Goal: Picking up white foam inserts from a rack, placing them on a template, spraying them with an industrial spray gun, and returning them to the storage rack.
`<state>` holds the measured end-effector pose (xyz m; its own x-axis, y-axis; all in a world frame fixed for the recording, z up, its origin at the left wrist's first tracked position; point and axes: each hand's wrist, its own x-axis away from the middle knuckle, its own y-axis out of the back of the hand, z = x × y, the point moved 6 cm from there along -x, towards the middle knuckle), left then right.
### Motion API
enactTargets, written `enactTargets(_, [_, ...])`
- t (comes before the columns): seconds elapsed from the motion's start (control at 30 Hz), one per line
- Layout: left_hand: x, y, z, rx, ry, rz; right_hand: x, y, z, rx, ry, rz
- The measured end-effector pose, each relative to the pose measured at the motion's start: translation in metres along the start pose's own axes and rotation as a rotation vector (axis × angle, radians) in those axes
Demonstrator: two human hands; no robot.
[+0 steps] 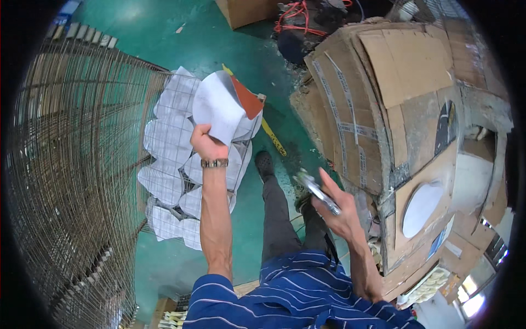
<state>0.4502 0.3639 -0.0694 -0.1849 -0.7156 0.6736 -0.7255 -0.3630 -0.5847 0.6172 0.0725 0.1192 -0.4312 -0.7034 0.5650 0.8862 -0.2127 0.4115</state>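
My left hand (207, 143) is raised over a wire cage and grips a white, rounded sheet piece (218, 107) with a red-orange underside showing at its right edge. Below it, several similar white pieces (167, 181) lie piled in the cage. My right hand (335, 211) is held near my waist and is closed on a small metal tool (316, 191) that looks like scissors or a cutter. A bracelet sits on my left wrist.
A wire mesh cage (71, 164) fills the left side. A worktable covered in taped cardboard (394, 109) stands on the right, with one white oval piece (421, 208) on it. Green floor, a yellow strip (272, 137), red cable (293, 13) and a box lie beyond.
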Motion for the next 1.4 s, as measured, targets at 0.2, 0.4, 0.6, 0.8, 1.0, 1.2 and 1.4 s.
enactTargets(0.2, [0.093, -0.005, -0.006, -0.077, -0.008, -0.016, -0.038, -0.044, 0.010, 0.303, 0.290, 0.164])
enactTargets(0.4, [0.201, 0.007, 0.004, -0.120, -0.024, 0.020, -0.007, -0.043, -0.009, 0.359, 0.418, 0.163])
enactTargets(0.6, [0.277, 0.030, 0.024, -0.177, -0.040, 0.038, 0.049, -0.004, -0.030, 0.294, 0.491, 0.080])
enactTargets(0.8, [0.345, 0.030, 0.042, -0.221, -0.022, 0.109, 0.080, 0.036, -0.046, 0.127, 0.461, -0.003])
enactTargets(1.0, [0.372, 0.029, 0.041, -0.312, -0.030, 0.114, 0.109, 0.052, -0.060, 0.124, 0.539, 0.219])
enactTargets(1.2, [0.400, 0.033, 0.039, -0.400, -0.067, 0.102, 0.150, 0.060, -0.077, 0.112, 0.597, 0.331])
enactTargets(1.4, [0.427, 0.016, 0.046, -0.482, -0.041, 0.161, 0.182, 0.064, -0.096, 0.084, 0.575, 0.540])
